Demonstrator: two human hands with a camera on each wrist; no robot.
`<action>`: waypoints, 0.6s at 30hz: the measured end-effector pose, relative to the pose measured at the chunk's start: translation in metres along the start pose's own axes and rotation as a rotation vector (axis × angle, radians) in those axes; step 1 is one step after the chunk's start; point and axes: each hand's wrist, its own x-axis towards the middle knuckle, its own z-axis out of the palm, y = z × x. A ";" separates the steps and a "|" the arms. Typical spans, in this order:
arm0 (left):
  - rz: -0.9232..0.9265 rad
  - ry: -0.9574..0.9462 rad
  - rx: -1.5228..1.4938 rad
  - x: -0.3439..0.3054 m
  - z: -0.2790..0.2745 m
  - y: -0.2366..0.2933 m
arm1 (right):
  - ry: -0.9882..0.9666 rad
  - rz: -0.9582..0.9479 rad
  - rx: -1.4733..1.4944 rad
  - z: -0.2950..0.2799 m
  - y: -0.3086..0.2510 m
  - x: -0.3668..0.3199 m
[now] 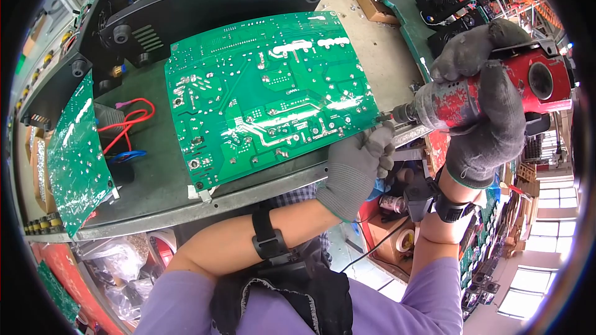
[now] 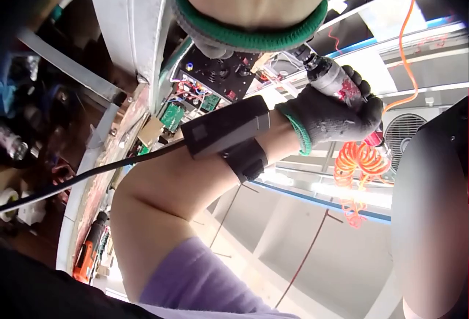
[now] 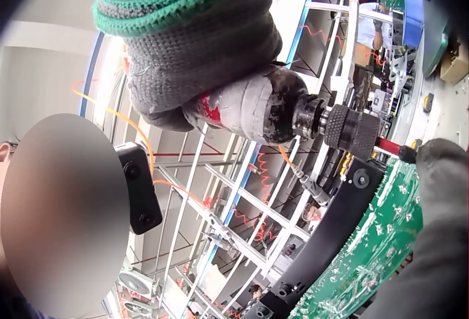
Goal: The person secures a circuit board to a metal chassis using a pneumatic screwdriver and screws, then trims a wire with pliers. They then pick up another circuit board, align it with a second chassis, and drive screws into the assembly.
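A large green circuit board (image 1: 267, 93), its soldered side up, lies tilted at the front edge of the bench. My left hand (image 1: 357, 170), in a grey glove, grips its near right corner with curled fingers. Held in my gloved right hand (image 1: 496, 108) is a worn red power screwdriver (image 1: 453, 102), lying nearly sideways with its tip toward that corner. The right wrist view shows its knurled chuck (image 3: 350, 132) and a red bit (image 3: 388, 145), whose end is right at the left fingertips (image 3: 440, 158). Past the wrist, the left hand is mostly hidden in the left wrist view.
Black metal casings (image 1: 205, 15) stand behind the board. Farther left, another green board (image 1: 81, 155) leans beside red wires (image 1: 127, 124). A cardboard box (image 1: 375, 3) sits at the back right. The metal bench edge (image 1: 267, 192) runs along the front. An orange coiled hose (image 2: 359, 165) hangs overhead.
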 end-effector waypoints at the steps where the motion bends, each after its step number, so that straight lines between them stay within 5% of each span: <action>1: 0.001 -0.001 -0.001 0.000 0.000 -0.002 | -0.001 -0.001 -0.001 0.000 0.000 0.000; 18: 0.128 0.020 -0.028 0.000 0.002 -0.014 | 0.042 0.109 -0.121 -0.001 -0.008 -0.006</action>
